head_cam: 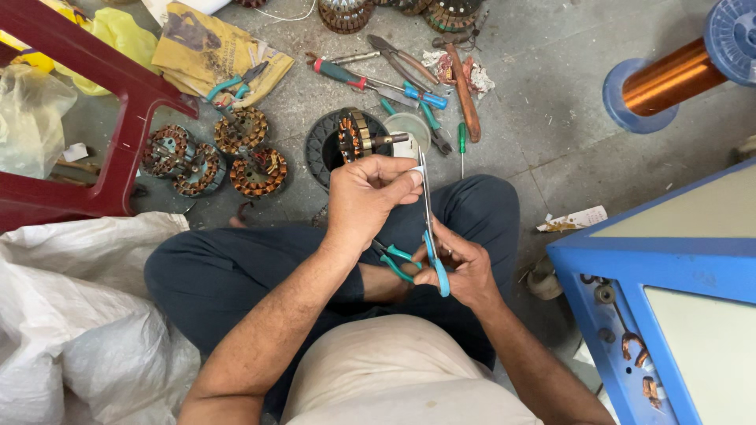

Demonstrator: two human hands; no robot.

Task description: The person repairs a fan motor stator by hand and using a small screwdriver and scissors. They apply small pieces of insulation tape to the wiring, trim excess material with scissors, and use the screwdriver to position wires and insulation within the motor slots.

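Over the lap, above crossed legs on the floor (551, 142): both hands meet at a pair of scissors.
Left hand (366, 197): grip clamped on a small white piece (415, 169), pinched at the edge so the blades can reach it.
Right hand (465, 271): grip closed through the blue handles of the scissors (429, 236), blades pointing up at the white piece; a teal-handled tool (396, 260) lies under the palm.
Motor stator (358, 138): sits on a dark round base just ahead of the hands, within easy reach.
Spare stators (236, 153): clustered left, beside a red plastic stool (118, 102).
Hand tools (409, 79): screwdrivers and pliers spread beyond the stator.
Copper wire spool (669, 79): lies on the floor at far right, above a blue machine (630, 267).
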